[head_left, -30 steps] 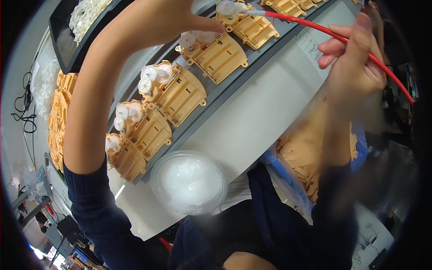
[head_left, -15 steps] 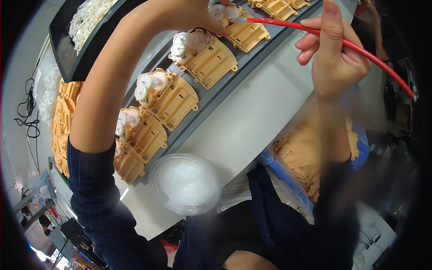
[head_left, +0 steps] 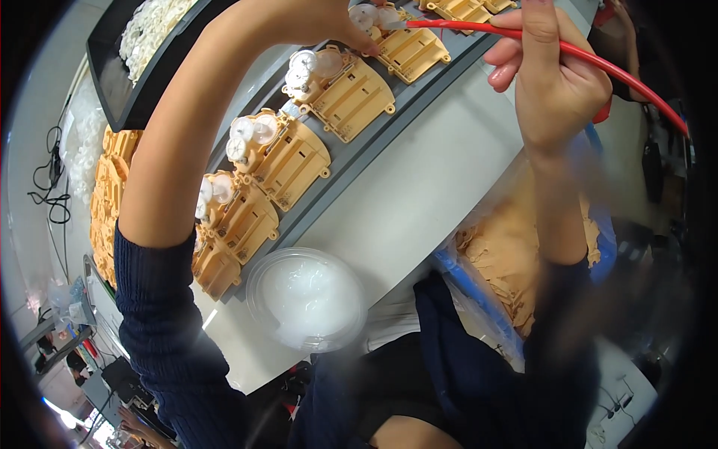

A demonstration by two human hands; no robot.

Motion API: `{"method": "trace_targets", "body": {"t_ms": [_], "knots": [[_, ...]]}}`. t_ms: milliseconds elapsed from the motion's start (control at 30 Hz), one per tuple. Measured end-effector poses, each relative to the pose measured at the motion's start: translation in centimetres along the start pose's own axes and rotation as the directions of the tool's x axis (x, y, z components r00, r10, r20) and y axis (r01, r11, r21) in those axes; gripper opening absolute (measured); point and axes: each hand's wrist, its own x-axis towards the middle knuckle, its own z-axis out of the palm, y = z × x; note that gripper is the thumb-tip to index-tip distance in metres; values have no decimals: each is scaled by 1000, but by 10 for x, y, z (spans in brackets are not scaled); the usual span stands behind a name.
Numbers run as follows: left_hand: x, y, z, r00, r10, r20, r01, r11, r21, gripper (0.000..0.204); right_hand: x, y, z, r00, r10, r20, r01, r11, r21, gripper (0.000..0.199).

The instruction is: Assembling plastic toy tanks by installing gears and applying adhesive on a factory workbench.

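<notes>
My right hand [head_left: 557, 97] is closed around a long red-handled brush [head_left: 467, 26]. Its pale tip reaches left to the white gears [head_left: 366, 16] on a yellow plastic housing [head_left: 411, 56]. At the top edge my left hand [head_left: 329, 21] bends round this same housing, its thumb against the side by the gears; some of its fingers are cut off by the frame. More yellow housings with white gears, such as this one [head_left: 350, 97], stand in a slanting row toward the lower left.
The housings lie on a dark grey conveyor-like strip [head_left: 351, 165]. A clear tub of whitish, glossy grease [head_left: 307, 299] stands near me. Left are a black bin of pale parts [head_left: 112, 97] and piled yellow housings [head_left: 108, 202]; right, a blue-edged box of tan parts [head_left: 501, 254].
My right hand and the brush have moved slightly up, and the brush's tip now lies a little higher against the gears. My left hand stays almost where it was at the housing.
</notes>
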Motion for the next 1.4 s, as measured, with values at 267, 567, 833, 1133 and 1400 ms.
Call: {"method": "trace_targets", "body": {"t_ms": [267, 567, 833, 1133, 1400], "knots": [[-29, -3, -15, 986, 46, -158, -47, 999, -3, 75, -5, -45, -70, 969, -210, 130, 206, 978, 40, 39], [-198, 21, -13, 869, -154, -471, 134, 988, -75, 62, -79, -83, -56, 866, 105, 488, -307, 884, 353, 44], [-316, 9, 83, 694, -245, -677, 102, 964, -245, 65, -87, -90, -34, 812, 15, 584, -181, 957, 228, 38], [-321, -13, 147, 625, -467, -625, 255, 880, -401, 101, -100, -65, -42, 607, 203, 768, -473, 869, 144, 44], [-323, -22, 155, 311, -781, -542, 169, 607, -777, 71, -122, -28, -120, 900, 308, 309, -398, 871, 290, 38]]}}
